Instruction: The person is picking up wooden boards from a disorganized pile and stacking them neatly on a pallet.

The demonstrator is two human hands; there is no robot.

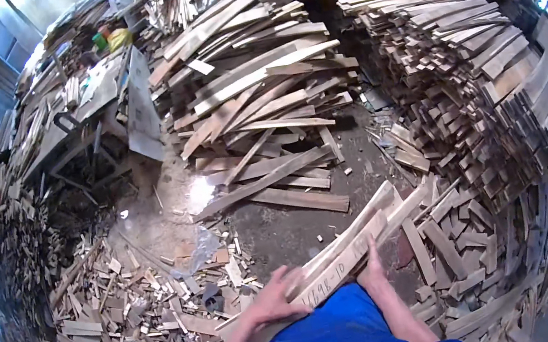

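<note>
Across the front of my body, low in the view, lie a few long pale wooden boards (pixel 351 254) bundled together. They slant from lower left up to the right, and the near one has handwritten marks on its face. My left hand (pixel 275 300) grips their left part, fingers over the far side and thumb toward the near face. Farther right, my right hand (pixel 373 269) clasps the bundle from the near side, thumb pointing up along the face. Its other fingers are hidden beneath the wood.
A loose pile of planks (pixel 270 106) lies ahead on the dark floor (pixel 277 232). Tall stacked boards (pixel 449 91) rise on the right. Wood offcuts (pixel 146 315) cover the ground at left, with more offcuts (pixel 460 241) at right. A metal-framed table (pixel 81 120) stands far left.
</note>
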